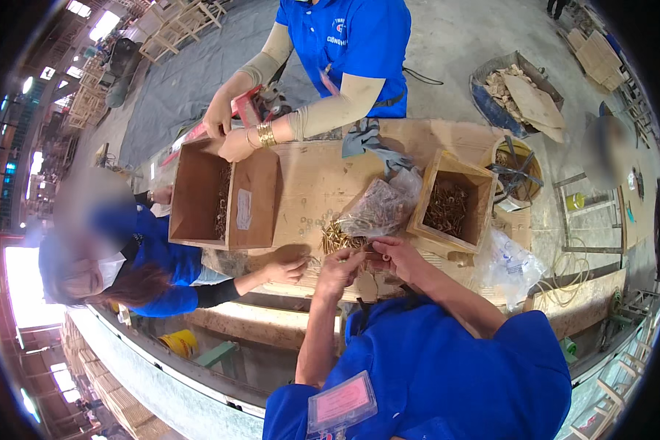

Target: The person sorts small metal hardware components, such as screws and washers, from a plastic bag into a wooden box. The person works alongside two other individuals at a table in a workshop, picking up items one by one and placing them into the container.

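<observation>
**Small brass hardware sorted at a wooden bench**

At the far left a seated person in blue leans in, one hand point(286, 270) resting on the edge of the workbench point(308, 176). Next along stands a tall cardboard box point(224, 194), open at the top, which a second person across the bench steadies with both hands point(227, 128); brassy pieces show inside it.

Toward the middle lies a loose heap of screws point(339, 236) on the wood, with a few washers point(312, 220) scattered just beside it. The left hand point(339, 270) is curled closed just below that heap, fingers pinched together with those of the right hand point(397, 260), and the two hands meet over one small piece (too small to tell whether it is a screw or a fitting). Both hands appear to be gripping it between fingertips.

Behind the hands sits a clear plastic bag point(380, 207) of more hardware, and to the right a wooden box point(453, 204) holds a dark tangle of similar parts. Farther right is a yellow bucket point(519, 170).

The screws are likely light, stiff and smooth, so they would slip or roll easily; pinching one by the shank near the head looks the surest hold. The heap itself shifts at a touch.
</observation>
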A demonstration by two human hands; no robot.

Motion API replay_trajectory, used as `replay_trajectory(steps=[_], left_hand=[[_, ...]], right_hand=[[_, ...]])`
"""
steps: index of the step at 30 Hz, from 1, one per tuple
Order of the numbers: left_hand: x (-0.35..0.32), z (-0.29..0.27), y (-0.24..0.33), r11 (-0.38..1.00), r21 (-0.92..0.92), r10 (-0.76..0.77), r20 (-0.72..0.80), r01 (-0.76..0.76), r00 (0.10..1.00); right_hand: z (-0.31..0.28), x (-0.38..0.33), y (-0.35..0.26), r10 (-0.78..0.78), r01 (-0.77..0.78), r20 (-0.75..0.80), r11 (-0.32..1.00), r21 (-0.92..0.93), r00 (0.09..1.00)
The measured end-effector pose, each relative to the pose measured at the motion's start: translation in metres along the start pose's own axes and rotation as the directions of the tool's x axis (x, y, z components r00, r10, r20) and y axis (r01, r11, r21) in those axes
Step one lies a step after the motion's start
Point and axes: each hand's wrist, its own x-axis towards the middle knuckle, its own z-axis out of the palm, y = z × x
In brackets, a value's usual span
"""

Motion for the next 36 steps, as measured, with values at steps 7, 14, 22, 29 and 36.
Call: replay_trajectory(steps=[7,14,22,29,36], left_hand=[[0.001,0.003,-0.017,0.99,0.139,-0.024,-0.059,0.032,0.998],[-0.005,0.003,-0.018,0.975,0.217,-0.046,-0.004,0.046,0.999],[-0.008,0.011,-0.041,0.987,0.157,0.042,-0.046,-0.034,0.998],[-0.005,0.015,-0.04,0.986,0.16,0.045,-0.053,-0.036,0.998],[-0.013,0.015,-0.041,0.992,0.111,0.082,-0.187,-0.062,0.979]], right_hand=[[0.02,-0.009,-0.008,-0.02,0.033,0.044,0.94,-0.34,0.999],[0.002,-0.007,0.005,-0.132,0.141,0.054,0.832,-0.537,0.99],[-0.012,-0.012,-0.001,-0.065,0.121,0.111,0.765,-0.633,0.992],[-0.02,-0.015,-0.012,-0.069,0.207,0.214,0.644,-0.736,0.974],[0.002,-0.032,-0.007,-0.046,0.17,0.201,0.732,-0.66,0.978]])
